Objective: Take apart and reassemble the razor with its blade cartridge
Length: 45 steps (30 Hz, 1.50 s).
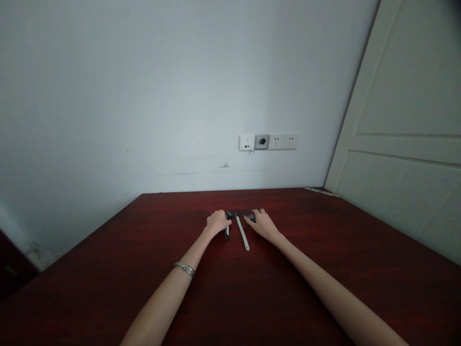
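Both my arms reach far forward over a dark red wooden table (324, 269). My left hand (216, 222), fingers curled, grips a small dark object (227, 226) with a blue-green tip that lies on the table. My right hand (263, 223) rests with its fingers closed over another small dark object (249, 217); too little of it shows to name it. Between the hands lies a thin white strip (242, 231), untouched. A metal bracelet (185, 268) circles my left wrist.
A white wall rises behind the table, with a row of sockets and switches (268, 142) above the far edge. A white panelled door (406, 144) stands at the right. A pale flat strip (321, 191) lies at the table's far right corner.
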Available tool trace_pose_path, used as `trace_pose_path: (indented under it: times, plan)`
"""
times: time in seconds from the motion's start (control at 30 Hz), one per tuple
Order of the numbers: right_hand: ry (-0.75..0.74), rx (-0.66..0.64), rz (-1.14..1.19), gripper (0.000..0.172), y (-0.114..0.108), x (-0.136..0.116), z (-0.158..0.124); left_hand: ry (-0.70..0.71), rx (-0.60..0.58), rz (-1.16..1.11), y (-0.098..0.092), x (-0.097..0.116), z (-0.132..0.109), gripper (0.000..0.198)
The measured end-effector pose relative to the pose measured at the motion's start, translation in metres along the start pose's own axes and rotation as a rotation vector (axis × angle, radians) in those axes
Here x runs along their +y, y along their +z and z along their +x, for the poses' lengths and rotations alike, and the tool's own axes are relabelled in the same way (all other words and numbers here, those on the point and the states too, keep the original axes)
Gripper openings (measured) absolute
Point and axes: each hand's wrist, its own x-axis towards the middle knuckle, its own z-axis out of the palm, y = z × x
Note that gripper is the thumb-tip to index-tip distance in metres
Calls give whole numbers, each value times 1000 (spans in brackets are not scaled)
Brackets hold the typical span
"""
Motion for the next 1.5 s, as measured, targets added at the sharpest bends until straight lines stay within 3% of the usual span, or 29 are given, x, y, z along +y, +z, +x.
trace_pose_path:
  times: [0.1, 0.27, 0.43, 0.9, 1.13, 1.5]
  plan:
    - [-48, 15, -14, 42, -9, 0, -6, 4, -1, -2, 1, -1, 1, 24]
    - [-104, -157, -62, 44, -17, -11, -14, 9, -3, -6, 2, -3, 3, 25]
    - [-152, -231, -54, 44, -12, -22, -20, 3, -4, 5, 3, -4, 4, 27]
    - [-200, -187, -72, 40, -1, -30, -24, -3, 7, 13, 2, -3, 2, 28]
    - [-146, -143, -55, 47, -10, -26, -21, -12, 11, -7, 1, -5, 4, 41]
    - [-66, -83, -12, 50, -13, -8, -13, 14, -28, -22, 1, -4, 2, 28]
